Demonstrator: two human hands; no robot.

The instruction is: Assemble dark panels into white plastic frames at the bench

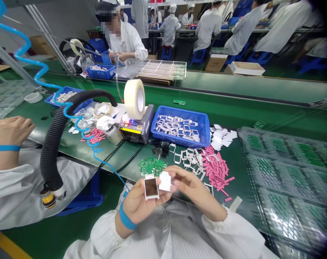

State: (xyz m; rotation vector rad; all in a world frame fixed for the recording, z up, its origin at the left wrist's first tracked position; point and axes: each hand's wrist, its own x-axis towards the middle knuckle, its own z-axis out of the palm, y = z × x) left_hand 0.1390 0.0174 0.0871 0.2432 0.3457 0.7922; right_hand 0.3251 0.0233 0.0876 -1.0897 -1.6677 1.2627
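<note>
Held in my left hand [142, 203] is a small display screen [151, 187], dark-faced and set in a white frame. My right hand [189, 183] pinches a white square piece [165, 181] right beside the screen, over the fingers of my left hand. Whether the two parts touch, I cannot tell. Just beyond my hands lies a heap of green circuit boards [152, 166]. White plastic frames [192, 158] and a pile of pink strips [216, 171] are scattered to its right.
A blue bin [181, 138] holds many white frames. Left of it, a tape roll [135, 99] stands on a grey machine [148, 126]. Clear trays [249, 158] of boards line the right. A black hose [49, 154] and blue coiled tube [42, 73] hang near a co-worker's hand [12, 131].
</note>
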